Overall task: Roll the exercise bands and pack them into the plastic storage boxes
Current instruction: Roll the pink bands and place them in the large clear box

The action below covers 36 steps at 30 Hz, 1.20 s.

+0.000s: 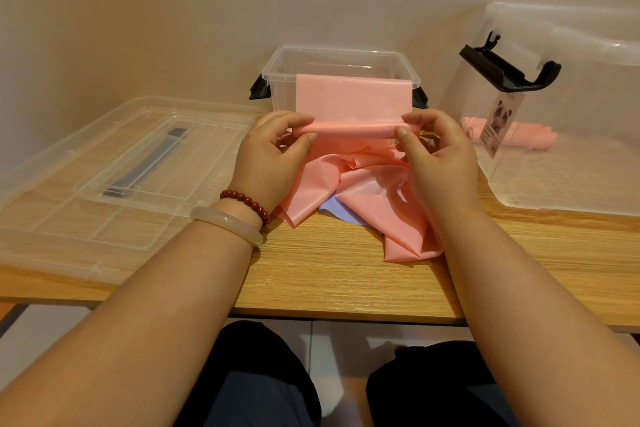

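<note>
We are sitting at a wooden table [339,274], both forearms reaching toward 12 o'clock. At 2 o'clock a large clear storage box [571,21] is standing, its right side cut off by the frame edge. A black latch [509,71] and a panda label [502,121] are showing on its near wall, and the print on the label is too small to read. Rolled pink bands [530,139] are lying inside it, blurred by the plastic, so we cannot count them. At 9 o'clock a clear lid [69,184] with a grey handle is lying flat. At 12 o'clock a small clear storage box [277,62] is standing open.

A pink exercise band [353,97] is draping over that box's near rim and hanging down its front wall to a rolled edge between our hands, while the loose rest is piling on the table at 6 o'clock of the roll. Our left hand [266,163] is pinching the roll's 9 o'clock end, thumb in front and fingers curled behind it. Our right hand [440,156] is pinching the 3 o'clock end the same way. A lavender band [332,210] is peeking out under the pink pile, mostly hidden. A pale bangle [225,222] and a red bead bracelet [247,199] are circling our left wrist.
</note>
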Each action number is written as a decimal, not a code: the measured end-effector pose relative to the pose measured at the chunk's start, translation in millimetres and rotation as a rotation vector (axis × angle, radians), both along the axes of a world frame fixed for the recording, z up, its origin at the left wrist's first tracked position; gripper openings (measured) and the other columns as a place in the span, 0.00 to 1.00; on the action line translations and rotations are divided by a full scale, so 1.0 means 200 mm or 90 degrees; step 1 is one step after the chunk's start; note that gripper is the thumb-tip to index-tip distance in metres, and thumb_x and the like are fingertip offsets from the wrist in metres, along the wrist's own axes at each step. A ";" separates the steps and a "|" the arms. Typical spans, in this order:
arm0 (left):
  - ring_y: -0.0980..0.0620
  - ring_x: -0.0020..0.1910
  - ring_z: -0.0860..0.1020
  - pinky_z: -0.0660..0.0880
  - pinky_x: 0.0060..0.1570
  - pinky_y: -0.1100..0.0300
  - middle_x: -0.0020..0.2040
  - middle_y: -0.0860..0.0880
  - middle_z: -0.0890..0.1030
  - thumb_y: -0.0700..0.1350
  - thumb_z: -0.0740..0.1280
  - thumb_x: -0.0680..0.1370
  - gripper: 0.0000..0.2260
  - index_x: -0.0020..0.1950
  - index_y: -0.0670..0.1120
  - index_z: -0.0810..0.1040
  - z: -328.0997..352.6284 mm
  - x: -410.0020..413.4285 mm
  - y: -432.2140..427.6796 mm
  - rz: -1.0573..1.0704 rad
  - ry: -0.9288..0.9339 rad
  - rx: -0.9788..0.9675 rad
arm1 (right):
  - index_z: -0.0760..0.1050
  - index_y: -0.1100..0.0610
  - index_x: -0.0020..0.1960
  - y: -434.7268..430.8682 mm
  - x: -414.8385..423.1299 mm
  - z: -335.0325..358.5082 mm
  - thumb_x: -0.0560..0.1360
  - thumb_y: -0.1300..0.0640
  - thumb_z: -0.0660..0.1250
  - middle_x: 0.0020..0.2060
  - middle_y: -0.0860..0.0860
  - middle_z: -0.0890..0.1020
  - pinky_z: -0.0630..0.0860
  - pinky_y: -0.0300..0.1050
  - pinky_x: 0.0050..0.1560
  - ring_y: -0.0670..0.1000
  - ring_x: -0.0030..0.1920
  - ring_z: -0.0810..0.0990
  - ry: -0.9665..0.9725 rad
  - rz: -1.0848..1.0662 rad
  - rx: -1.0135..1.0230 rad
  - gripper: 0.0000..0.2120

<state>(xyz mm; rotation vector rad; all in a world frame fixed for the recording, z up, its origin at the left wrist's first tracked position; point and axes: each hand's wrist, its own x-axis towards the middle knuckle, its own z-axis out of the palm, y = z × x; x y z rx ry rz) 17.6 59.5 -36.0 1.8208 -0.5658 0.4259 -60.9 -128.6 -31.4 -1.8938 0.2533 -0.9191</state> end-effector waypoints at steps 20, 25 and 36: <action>0.63 0.48 0.76 0.72 0.46 0.75 0.55 0.51 0.78 0.42 0.69 0.77 0.10 0.55 0.54 0.78 0.00 -0.01 0.00 -0.015 0.003 0.009 | 0.78 0.47 0.57 -0.01 -0.01 0.00 0.77 0.54 0.68 0.50 0.40 0.76 0.74 0.36 0.47 0.38 0.45 0.74 -0.018 -0.004 -0.060 0.09; 0.59 0.47 0.76 0.72 0.45 0.74 0.53 0.52 0.78 0.43 0.69 0.77 0.10 0.55 0.56 0.77 -0.01 -0.01 0.00 -0.009 0.010 0.000 | 0.75 0.46 0.57 0.00 -0.01 0.00 0.75 0.58 0.70 0.56 0.47 0.77 0.79 0.42 0.50 0.46 0.52 0.77 -0.012 0.025 -0.050 0.13; 0.73 0.49 0.72 0.69 0.48 0.77 0.51 0.61 0.74 0.39 0.71 0.75 0.10 0.54 0.52 0.80 0.01 -0.02 0.00 -0.011 -0.033 -0.018 | 0.77 0.47 0.57 0.00 -0.01 0.00 0.76 0.53 0.69 0.48 0.41 0.78 0.80 0.47 0.50 0.44 0.49 0.79 -0.007 0.015 -0.027 0.09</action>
